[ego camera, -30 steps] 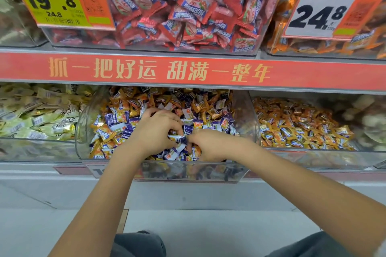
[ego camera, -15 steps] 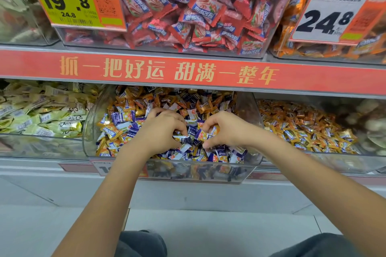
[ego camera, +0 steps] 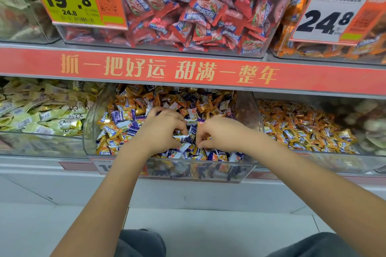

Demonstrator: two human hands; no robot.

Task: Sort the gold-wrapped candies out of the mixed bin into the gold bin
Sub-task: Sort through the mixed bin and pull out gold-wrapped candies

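Observation:
The clear mixed bin (ego camera: pixel 90 125) on the lower shelf holds purple-wrapped and gold-wrapped candies (ego camera: pixel 127 106) jumbled together. Both my hands are inside it near the front. My left hand (ego camera: pixel 165 129) has its fingers curled, with a white-and-purple candy (ego camera: pixel 183 138) pinched between thumb and fingertips. Close beside it on the right, my right hand (ego camera: pixel 221 131) curls its fingers down into the pile and pinches a small gold-wrapped candy (ego camera: pixel 207 139), mostly hidden by the fingers. The gold bin (ego camera: pixel 313 162) stands directly to the right, full of gold candies (ego camera: pixel 302 127).
A bin of pale yellow candies (ego camera: pixel 41 115) sits left of the mixed bin. Overhead, a red shelf strip (ego camera: pixel 188 71) runs below bins of red candies (ego camera: pixel 198 12) and orange candies (ego camera: pixel 334 52) with price tags. Grey floor and my knees lie below.
My right hand has come back leftward and down into the pile, close to my left hand. My left hand has stayed in place, its fingers working a candy. The camera moved nearer.

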